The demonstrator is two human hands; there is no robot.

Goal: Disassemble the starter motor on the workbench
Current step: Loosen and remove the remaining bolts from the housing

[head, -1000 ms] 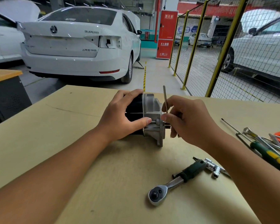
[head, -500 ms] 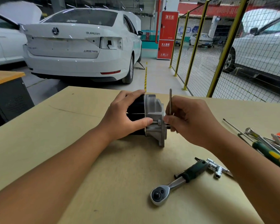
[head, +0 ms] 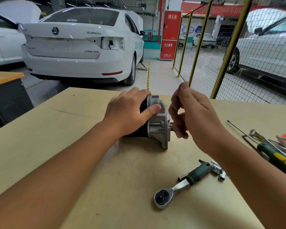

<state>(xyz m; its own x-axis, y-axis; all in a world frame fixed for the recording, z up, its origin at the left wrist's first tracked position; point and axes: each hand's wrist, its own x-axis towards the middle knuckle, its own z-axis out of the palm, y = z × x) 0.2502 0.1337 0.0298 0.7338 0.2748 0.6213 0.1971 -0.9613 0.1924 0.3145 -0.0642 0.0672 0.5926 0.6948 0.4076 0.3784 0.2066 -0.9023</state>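
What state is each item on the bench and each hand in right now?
Starter motor: lying on its side on the workbench, still assembled.
Left hand: gripping the motor body, thumb on the aluminium housing.
Right hand: fingers curled at the motor's shaft end; any tool in it is hidden.
Ratchet wrench: lying flat, unused.
Sockets: loose beside the ratchet handle.
Screwdriver: lying at the right edge, untouched.

left hand [head: 130, 113] gripping, right hand [head: 193, 116] fingers curled
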